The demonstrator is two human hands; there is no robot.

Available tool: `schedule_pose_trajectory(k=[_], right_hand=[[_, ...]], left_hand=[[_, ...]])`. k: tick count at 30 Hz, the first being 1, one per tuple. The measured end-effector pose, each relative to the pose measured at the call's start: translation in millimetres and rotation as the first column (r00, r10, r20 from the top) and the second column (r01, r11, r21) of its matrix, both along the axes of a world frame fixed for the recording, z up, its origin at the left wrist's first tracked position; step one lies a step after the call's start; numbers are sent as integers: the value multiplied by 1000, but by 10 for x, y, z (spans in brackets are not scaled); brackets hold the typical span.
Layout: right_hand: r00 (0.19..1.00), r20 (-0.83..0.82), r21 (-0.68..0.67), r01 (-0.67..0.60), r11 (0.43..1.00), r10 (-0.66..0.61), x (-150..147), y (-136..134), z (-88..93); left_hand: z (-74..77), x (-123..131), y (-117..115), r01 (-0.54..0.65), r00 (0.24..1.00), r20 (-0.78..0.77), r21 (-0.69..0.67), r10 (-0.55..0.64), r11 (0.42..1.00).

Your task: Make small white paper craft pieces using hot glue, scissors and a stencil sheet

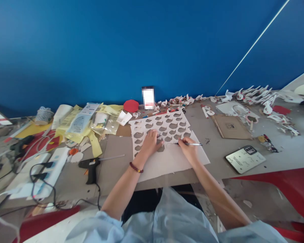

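A white sheet [164, 165] lies before me, its upper part full of fish-like cut-out holes and its lower part uncut. My left hand [151, 143] rests on the sheet with the fingers stretched out and the thumb apart; whether something small lies under the fingertips cannot be made out. My right hand [188, 148] is closed round a pen [194, 144], whose tip points left at the paper. A faint drawn line shows on the sheet between the two hands, just below the holes.
Left of the sheet are a glue gun [91, 167], a power strip [53, 172] and yellow packaging [76, 118]. To the right lie a phone [244, 158], a brown cardboard piece [230, 126] and many white paper cut-outs [255, 96]. A blue wall [142, 44] closes off the back.
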State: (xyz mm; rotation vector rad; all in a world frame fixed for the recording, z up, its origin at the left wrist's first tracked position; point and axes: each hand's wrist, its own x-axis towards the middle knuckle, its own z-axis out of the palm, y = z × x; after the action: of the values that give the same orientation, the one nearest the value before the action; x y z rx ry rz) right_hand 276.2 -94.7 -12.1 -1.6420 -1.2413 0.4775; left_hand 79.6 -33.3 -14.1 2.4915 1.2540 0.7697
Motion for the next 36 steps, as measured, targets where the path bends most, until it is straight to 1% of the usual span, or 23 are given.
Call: schedule_pose_trajectory(k=[5, 9, 20, 32, 36], right_hand=[[1000, 9, -7, -3, 1000, 3, -7, -14, 9], [997, 64, 37, 43, 998, -45, -9, -20, 39], [1000, 12, 30, 21, 999, -21, 1, 20, 19], [998, 39, 33, 43, 998, -45, 3, 18, 10], [999, -16, 20, 48, 999, -47, 0, 14, 10]], left_hand=[[0, 5, -2, -12, 1000, 4, -8, 12, 1000], [-1, 5, -3, -14, 1000, 16, -20, 14, 1000], [-10, -6, -1, -2, 1000, 9, 9, 2, 1000], [2, -1, -9, -12, 1000, -16, -1, 12, 1000], [19, 1, -15, -10, 1000, -25, -11, 10, 1000]])
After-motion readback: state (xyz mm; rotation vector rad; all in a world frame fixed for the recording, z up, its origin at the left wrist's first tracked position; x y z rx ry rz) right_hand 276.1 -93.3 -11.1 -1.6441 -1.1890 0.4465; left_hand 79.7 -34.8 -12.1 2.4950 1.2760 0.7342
